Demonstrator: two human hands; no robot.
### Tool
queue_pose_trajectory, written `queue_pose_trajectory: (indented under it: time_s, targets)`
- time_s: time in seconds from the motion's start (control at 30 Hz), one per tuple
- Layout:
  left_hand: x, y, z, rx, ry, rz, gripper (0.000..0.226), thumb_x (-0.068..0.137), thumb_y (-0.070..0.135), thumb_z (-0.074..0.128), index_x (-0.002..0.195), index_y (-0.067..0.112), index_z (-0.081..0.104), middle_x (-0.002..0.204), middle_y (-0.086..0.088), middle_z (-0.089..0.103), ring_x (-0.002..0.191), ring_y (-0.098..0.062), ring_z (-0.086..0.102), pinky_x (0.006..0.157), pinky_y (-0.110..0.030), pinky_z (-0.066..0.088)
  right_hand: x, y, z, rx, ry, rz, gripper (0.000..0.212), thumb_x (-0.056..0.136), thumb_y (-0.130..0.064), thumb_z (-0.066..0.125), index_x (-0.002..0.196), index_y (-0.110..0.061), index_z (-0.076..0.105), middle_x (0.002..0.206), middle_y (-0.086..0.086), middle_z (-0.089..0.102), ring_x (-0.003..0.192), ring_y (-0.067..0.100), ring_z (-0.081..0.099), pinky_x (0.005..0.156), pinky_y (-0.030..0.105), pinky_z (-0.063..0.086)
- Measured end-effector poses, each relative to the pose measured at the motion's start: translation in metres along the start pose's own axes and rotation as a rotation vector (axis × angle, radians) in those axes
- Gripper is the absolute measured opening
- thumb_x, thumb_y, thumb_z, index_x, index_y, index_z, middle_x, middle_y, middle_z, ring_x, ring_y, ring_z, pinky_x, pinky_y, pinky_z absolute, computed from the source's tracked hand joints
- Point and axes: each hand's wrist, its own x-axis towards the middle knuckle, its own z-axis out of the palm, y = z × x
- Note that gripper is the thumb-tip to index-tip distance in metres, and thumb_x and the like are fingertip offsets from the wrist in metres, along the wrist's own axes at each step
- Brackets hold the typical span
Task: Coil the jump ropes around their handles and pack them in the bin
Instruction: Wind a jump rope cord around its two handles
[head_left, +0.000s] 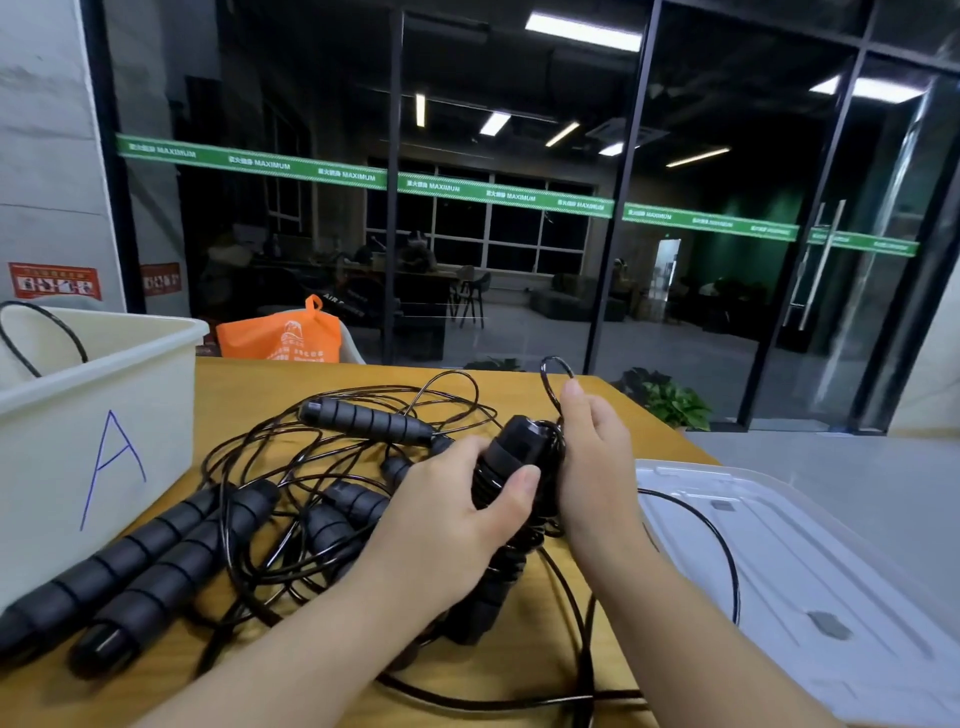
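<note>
**Mid-wrap on one rope, pile still waiting**

I've got the left hand (457, 514) gripping a pair of black handles (511, 467) held together, fingers and thumb curled round them so the bundle stays put as a core to wind on. The right hand (592, 467) sits against the far side of the handles, fingers pinching a loop of the black cord (553, 371) that stands up above the fingertips. My read: it's feeding turns onto the handles. Some turns are already on; the slack of the same rope trails down and out over the clear bin lid (810, 571) on the right, so there's plenty left to wind.

The loose pile of jump ropes (322, 467) lies tangled on the table (519, 597) just left of my hands, foam grips pointing all ways, two long ones by the near left edge. None of those look coiled.

The white bin marked A (104, 415) stands far left, open, within easy reach for the drop. A cord arcs over its rim; I can't see the contents.
</note>
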Motion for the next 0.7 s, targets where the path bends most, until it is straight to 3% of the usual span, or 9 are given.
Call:
queue_pose_trajectory:
  time_s: [0.1, 0.17, 0.3, 0.43, 0.57, 0.7]
  targets:
    - [0.000, -0.003, 0.000, -0.045, -0.019, -0.005, 0.026, 0.084, 0.055, 0.047, 0.077, 0.031, 0.053, 0.068, 0.016, 0.061, 0.069, 0.001, 0.057, 0.058, -0.011, 0.042, -0.004, -0.001, 0.003, 0.058, 0.034, -0.024, 0.039, 0.100, -0.039, 0.041, 0.068, -0.018, 0.037, 0.047, -0.016, 0.039, 0.045, -0.001, 0.036, 0.047, 0.010, 0.034]
    - [0.001, -0.006, 0.000, -0.091, -0.026, -0.018, 0.037, 0.082, 0.064, 0.041, 0.079, 0.030, 0.055, 0.077, 0.020, 0.063, 0.072, -0.003, 0.059, 0.060, -0.014, 0.044, -0.006, -0.002, 0.004, 0.114, 0.041, -0.051, 0.038, 0.099, -0.039, 0.043, 0.069, -0.017, 0.036, 0.045, -0.018, 0.037, 0.045, 0.000, 0.035, 0.046, 0.011, 0.033]
    - [0.005, -0.013, 0.000, -0.215, -0.021, -0.060, 0.042, 0.080, 0.063, 0.045, 0.088, 0.026, 0.063, 0.085, 0.010, 0.069, 0.077, -0.005, 0.064, 0.066, -0.021, 0.050, -0.008, -0.005, 0.007, 0.177, 0.073, -0.137, 0.036, 0.098, -0.028, 0.049, 0.069, -0.015, 0.033, 0.048, -0.017, 0.034, 0.047, 0.002, 0.032, 0.048, 0.013, 0.033]
    - [0.007, -0.011, 0.000, -0.376, -0.003, -0.116, 0.044, 0.085, 0.062, 0.050, 0.085, 0.020, 0.064, 0.075, 0.010, 0.070, 0.070, -0.003, 0.064, 0.063, -0.019, 0.049, -0.009, -0.010, 0.009, 0.229, 0.074, -0.200, 0.037, 0.097, -0.022, 0.053, 0.068, -0.017, 0.031, 0.052, -0.015, 0.033, 0.049, 0.003, 0.030, 0.049, 0.016, 0.032]
    - [0.008, -0.010, 0.000, -0.487, 0.018, -0.194, 0.053, 0.071, 0.059, 0.047, 0.086, 0.012, 0.067, 0.080, -0.005, 0.071, 0.076, -0.020, 0.067, 0.075, -0.041, 0.055, -0.011, -0.013, 0.010, 0.264, 0.023, -0.253, 0.037, 0.095, -0.017, 0.055, 0.068, -0.017, 0.030, 0.050, -0.016, 0.035, 0.049, 0.003, 0.030, 0.049, 0.015, 0.033]
    - [0.011, -0.011, -0.002, -0.552, -0.033, -0.307, 0.042, 0.091, 0.047, 0.046, 0.095, 0.013, 0.070, 0.091, -0.009, 0.074, 0.090, -0.026, 0.070, 0.088, -0.050, 0.053, -0.012, -0.014, 0.010, 0.256, -0.033, -0.334, 0.036, 0.095, -0.016, 0.057, 0.070, -0.020, 0.031, 0.051, -0.016, 0.039, 0.050, 0.002, 0.033, 0.051, 0.016, 0.034]
